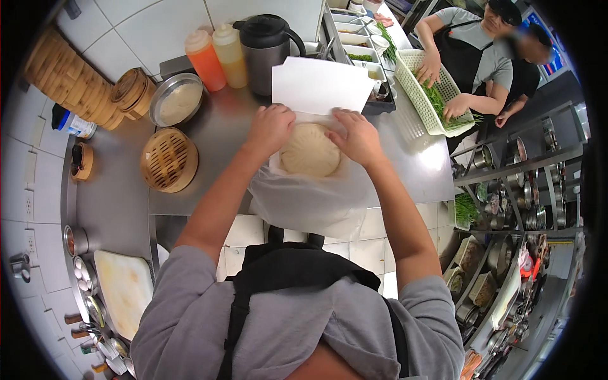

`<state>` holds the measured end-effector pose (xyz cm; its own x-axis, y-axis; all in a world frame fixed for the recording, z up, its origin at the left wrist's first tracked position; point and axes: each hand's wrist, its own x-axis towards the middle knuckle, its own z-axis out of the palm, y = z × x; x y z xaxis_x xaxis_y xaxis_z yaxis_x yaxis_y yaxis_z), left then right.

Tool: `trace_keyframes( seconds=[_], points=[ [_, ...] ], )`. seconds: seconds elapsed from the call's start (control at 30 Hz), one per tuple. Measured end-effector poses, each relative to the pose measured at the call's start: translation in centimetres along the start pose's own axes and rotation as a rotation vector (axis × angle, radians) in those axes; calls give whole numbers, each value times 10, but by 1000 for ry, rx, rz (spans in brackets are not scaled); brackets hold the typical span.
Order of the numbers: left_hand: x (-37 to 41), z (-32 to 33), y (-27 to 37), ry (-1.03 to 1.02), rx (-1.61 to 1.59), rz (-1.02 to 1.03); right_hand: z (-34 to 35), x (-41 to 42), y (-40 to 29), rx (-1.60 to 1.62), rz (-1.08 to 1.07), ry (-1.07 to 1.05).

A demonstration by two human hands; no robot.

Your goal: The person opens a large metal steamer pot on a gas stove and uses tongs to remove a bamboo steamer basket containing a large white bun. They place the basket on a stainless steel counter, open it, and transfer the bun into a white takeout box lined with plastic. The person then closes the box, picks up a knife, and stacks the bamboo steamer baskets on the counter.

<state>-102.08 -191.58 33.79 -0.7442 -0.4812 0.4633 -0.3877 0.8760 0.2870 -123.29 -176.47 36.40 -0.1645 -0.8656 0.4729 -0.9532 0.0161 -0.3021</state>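
Observation:
A round of pale pleated dough (309, 149) lies in an open white box with its lid (320, 85) raised at the far side. My left hand (271, 124) rests at the box's far left corner, fingers on the edge by the lid. My right hand (356, 135) is at the far right side, fingertips near the lid's fold and thumb beside the dough. Whether either hand pinches the box or its liner is not clear. A thin translucent plastic sheet or bag (308, 199) spreads from the near side of the box over the table edge.
On the steel worktop (223, 156) stand a bamboo steamer (169, 160), a metal bowl of pale powder (179, 102), squeeze bottles (207, 59) and a thermal jug (264, 52). At right, a co-worker's hands (430, 69) handle greens in a plastic basket (406, 80). Stacked steamers (71, 76) stand far left.

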Motion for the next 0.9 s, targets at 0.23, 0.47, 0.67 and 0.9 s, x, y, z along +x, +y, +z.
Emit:
trace_keyframes(
  seconds=[0.23,0.47,0.67,0.9],
  points=[
    [-3,10,11,-34,-338,-258,-2,-1,4,145,320,-208],
    [-26,-7,-15,7,-97,60,-9,-30,24,-40,-67,-126],
    [-12,-17,17,-19,-77,141,-15,-36,14,-95,-172,-74],
    [-23,-21,24,-375,-222,15,-17,-26,-7,-6,-20,-457]
  ],
)
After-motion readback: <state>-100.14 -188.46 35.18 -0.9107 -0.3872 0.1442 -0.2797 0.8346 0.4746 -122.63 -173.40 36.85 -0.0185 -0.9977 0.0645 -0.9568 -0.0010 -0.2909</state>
